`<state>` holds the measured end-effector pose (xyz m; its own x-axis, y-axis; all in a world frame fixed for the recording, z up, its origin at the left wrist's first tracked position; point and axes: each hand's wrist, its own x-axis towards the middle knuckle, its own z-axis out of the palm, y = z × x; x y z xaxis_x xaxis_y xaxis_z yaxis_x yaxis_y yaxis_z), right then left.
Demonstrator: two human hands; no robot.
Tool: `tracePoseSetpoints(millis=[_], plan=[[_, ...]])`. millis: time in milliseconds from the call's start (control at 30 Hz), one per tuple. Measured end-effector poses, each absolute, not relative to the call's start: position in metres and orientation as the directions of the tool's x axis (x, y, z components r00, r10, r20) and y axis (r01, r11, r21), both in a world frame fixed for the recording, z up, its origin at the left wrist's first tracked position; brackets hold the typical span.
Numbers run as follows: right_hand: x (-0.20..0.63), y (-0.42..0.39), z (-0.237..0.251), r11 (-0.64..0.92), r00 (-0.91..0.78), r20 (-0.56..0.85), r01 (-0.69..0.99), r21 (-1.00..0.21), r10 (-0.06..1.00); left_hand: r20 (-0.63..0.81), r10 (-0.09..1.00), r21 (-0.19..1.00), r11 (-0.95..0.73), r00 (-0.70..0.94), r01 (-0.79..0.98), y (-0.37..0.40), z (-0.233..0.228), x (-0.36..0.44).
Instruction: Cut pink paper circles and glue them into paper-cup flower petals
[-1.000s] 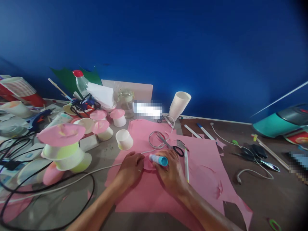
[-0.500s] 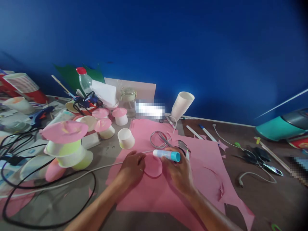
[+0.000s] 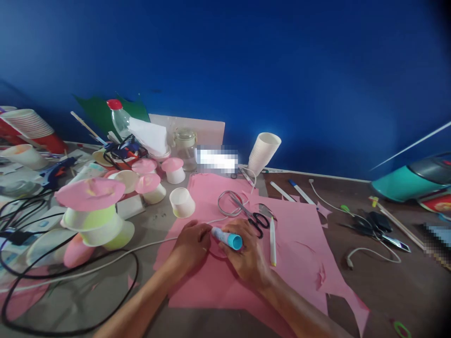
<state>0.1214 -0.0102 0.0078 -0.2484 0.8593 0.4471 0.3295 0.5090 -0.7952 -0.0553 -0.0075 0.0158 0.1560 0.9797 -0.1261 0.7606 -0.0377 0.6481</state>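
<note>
My right hand (image 3: 248, 251) is wrapped round a glue stick (image 3: 229, 238) with a light blue base, tilted across a pink paper circle (image 3: 217, 251). The circle lies on larger pink paper sheets (image 3: 204, 286) and is mostly covered by the hand and the glue stick. My left hand (image 3: 192, 241) has its fingers curled at the circle's left edge, pinning it down. Black-handled scissors (image 3: 259, 221) lie just beyond my right hand, with a white marker (image 3: 272, 241) beside them. A white paper cup (image 3: 182, 203) stands past my left hand.
Small cups with pink paper tops (image 3: 172, 170) stand at the left, near a larger pink-topped cup stack (image 3: 92, 193). Black cables (image 3: 70, 328) loop at the front left. Stacked white cups (image 3: 264, 152) lean by the blue wall. A teal bottle (image 3: 394, 188) lies far right.
My right hand has moved left with the glue stick, bringing it across the pink circle. The scissors and white marker now show more fully. My left hand stays at the circle's edge.
</note>
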Motion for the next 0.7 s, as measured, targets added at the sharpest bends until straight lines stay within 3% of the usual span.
tracePoseSetpoints(millis=[100,300,567,700], plan=[[0.126,-0.008,0.012,0.477,-0.217,0.428,0.292,-0.829,0.877,-0.120,0.983,0.665,-0.023,0.137,0.747,-0.007,0.014,-0.056],[0.138,-0.002,0.013,0.345,0.000,0.365,0.326,-0.880,0.931,-0.131,0.984,0.657,-0.004,0.118,0.754,-0.006,0.012,-0.057],[0.126,-0.007,0.012,0.548,-0.230,0.497,0.386,-0.743,0.837,-0.118,0.981,0.652,-0.039,0.152,0.757,-0.007,0.011,-0.057],[0.125,-0.006,0.010,0.549,-0.220,0.504,0.382,-0.743,0.835,-0.109,0.982,0.638,-0.051,0.157,0.768,-0.007,0.013,-0.057]])
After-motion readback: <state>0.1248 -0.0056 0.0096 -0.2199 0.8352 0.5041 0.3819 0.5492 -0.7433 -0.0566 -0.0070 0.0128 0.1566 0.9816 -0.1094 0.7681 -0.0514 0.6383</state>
